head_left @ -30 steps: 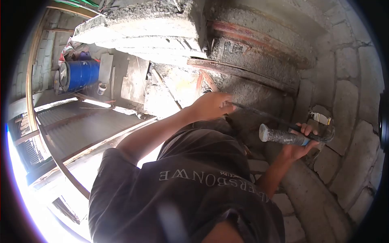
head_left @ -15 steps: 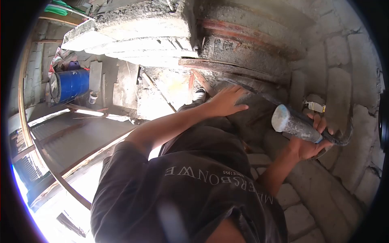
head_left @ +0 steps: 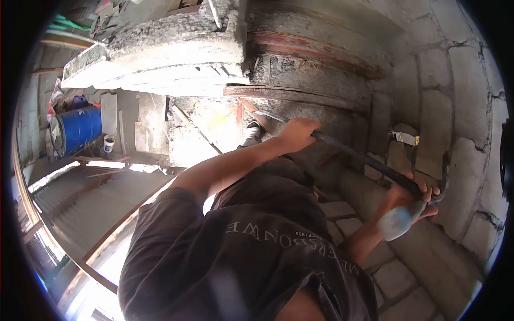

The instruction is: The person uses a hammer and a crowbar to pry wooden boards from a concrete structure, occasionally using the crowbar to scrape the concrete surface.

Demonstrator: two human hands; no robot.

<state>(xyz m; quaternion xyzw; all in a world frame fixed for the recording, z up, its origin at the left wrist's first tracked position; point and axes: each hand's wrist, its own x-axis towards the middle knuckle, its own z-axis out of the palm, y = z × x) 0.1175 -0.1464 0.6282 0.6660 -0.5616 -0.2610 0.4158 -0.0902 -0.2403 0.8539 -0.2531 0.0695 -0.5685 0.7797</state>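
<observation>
My left hand point(head_left: 299, 135) is closed around the upper part of a long dark crowbar point(head_left: 369, 161), whose thin pale tip sticks out beyond the fist. The bar slants down to my right hand point(head_left: 411, 197), where its hooked end curves upward beside the fingers. A dusty grey, bottle-shaped cylinder point(head_left: 396, 223) with a whitish-blue end is also in my right hand, pointing toward my body; motion blurs it. Its exact kind cannot be made out. The right palm is partly hidden behind the bar and cylinder.
A block wall point(head_left: 436, 125) stands close on the right, with a small yellow-and-white item point(head_left: 405, 138) in a gap. Rough concrete point(head_left: 160, 53) juts out ahead. Leftward are a blue drum point(head_left: 80, 128), a small bucket point(head_left: 108, 143) and wooden strips. My shoe point(head_left: 252, 130) shows below.
My left hand, open before, has closed on the crowbar. The bar has come up in front of the right hand, and the cylinder has swung down toward my body.
</observation>
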